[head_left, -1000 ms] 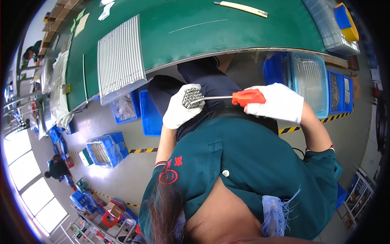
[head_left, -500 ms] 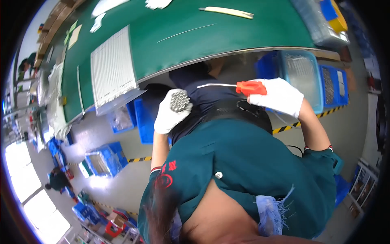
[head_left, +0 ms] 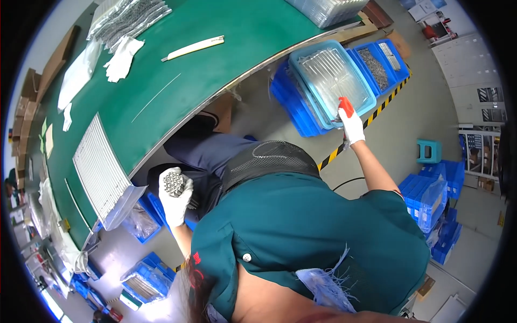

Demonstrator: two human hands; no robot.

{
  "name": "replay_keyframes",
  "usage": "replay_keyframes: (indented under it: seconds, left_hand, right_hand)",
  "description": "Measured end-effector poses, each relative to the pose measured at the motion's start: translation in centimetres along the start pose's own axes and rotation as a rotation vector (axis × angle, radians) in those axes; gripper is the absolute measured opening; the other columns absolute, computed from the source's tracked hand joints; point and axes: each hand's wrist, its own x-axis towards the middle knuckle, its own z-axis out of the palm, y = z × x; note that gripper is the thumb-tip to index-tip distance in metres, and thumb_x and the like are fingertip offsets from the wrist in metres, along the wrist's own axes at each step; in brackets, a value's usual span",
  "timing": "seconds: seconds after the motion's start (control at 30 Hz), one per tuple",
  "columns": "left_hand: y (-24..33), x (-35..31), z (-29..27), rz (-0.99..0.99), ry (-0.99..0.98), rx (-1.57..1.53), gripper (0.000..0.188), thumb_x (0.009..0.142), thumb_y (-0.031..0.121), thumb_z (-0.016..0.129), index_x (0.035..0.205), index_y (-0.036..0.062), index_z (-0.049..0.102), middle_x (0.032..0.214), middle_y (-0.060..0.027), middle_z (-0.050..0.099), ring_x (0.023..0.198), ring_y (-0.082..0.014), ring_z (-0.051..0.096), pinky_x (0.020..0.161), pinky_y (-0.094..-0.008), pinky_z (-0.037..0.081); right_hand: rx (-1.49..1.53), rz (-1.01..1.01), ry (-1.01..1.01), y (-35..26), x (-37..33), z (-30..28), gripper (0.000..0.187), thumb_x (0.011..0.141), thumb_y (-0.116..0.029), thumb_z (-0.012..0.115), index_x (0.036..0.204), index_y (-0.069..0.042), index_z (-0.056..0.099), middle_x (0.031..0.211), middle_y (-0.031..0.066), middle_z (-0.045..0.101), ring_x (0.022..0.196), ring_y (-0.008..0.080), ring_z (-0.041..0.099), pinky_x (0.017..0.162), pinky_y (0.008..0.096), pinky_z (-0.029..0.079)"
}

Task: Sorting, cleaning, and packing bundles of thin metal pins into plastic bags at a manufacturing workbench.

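Note:
My gloved left hand [head_left: 174, 209], at the left by the table's front edge, is closed around a bundle of thin metal rods or tubes [head_left: 174, 184]. Their round ends face up, and some lengths show below the hand. Out to the right, my gloved right hand [head_left: 353, 128] grips a hand tool by its red handle [head_left: 346, 107]. The tool is over the near right part of a light-blue bin [head_left: 368, 102] holding long, clear or pale tubes [head_left: 326, 67]. Its metal shaft is hard to make out against them.
On the green table [head_left: 199, 75] lie a ribbed white sheet [head_left: 99, 167], a cream-handled cutter [head_left: 194, 48], a thin rod [head_left: 156, 98] and a spare white glove [head_left: 123, 58]. Blue bins with small metal parts [head_left: 374, 67] stand right of the light-blue bin. Yellow-black tape [head_left: 385, 106] marks the floor.
The view has swung to the right. My right hand has carried the red-handled tool from above my lap out to the light-blue bin. My left hand still holds the bundle.

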Motion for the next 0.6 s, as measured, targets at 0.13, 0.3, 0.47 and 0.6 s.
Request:
replay_keyframes:
  seconds: [0.13, 0.3, 0.47, 0.6]
  left_hand:
    - [0.4, -0.6, 0.0, -0.003, 0.059, -0.008, 0.041, 0.069, -0.008, 0.067, 0.106, 0.0012, 0.051, 0.078, -0.0022, 0.057, 0.068, -0.0063, 0.054, 0.064, -0.0191, 0.046]
    - [0.4, -1.0, 0.1, -0.042, -0.034, -0.026, 0.047, 0.068, 0.001, 0.074, 0.109, 0.0000, 0.052, 0.080, -0.0015, 0.060, 0.072, -0.0071, 0.057, 0.070, -0.0216, 0.048]
    - [0.1, -1.7, 0.3, -0.095, -0.016, -0.048, 0.046, 0.066, -0.006, 0.071, 0.107, 0.0014, 0.053, 0.086, -0.0028, 0.059, 0.079, -0.0072, 0.057, 0.075, -0.0232, 0.049]
    - [0.9, -1.8, 0.4, -0.174, -0.032, -0.112, 0.047, 0.065, -0.006, 0.069, 0.108, 0.0005, 0.052, 0.088, -0.0051, 0.062, 0.081, -0.0116, 0.063, 0.075, -0.0253, 0.052]
  right_hand:
    - [0.056, 0.164, 0.033, 1.8, 0.7, 0.7, 0.048, 0.083, -0.022, 0.064, 0.126, -0.006, 0.053, 0.108, 0.0081, 0.062, 0.098, 0.0154, 0.057, 0.089, 0.0281, 0.041]
    - [-0.539, 0.245, -0.003, 9.2, 2.3, -1.0, 0.044, 0.073, -0.034, 0.066, 0.112, -0.013, 0.063, 0.098, 0.0158, 0.065, 0.088, 0.0298, 0.062, 0.078, 0.0352, 0.046]
    - [-0.517, 0.221, 0.066, 10.4, 2.2, -3.7, 0.048, 0.074, -0.032, 0.067, 0.113, -0.004, 0.061, 0.098, 0.0166, 0.065, 0.090, 0.0280, 0.062, 0.080, 0.0355, 0.046]
    - [-1.012, 0.550, -0.215, 7.6, 4.2, -4.3, 0.047, 0.078, -0.027, 0.070, 0.114, 0.000, 0.059, 0.100, 0.0142, 0.066, 0.087, 0.0263, 0.063, 0.077, 0.0376, 0.049]
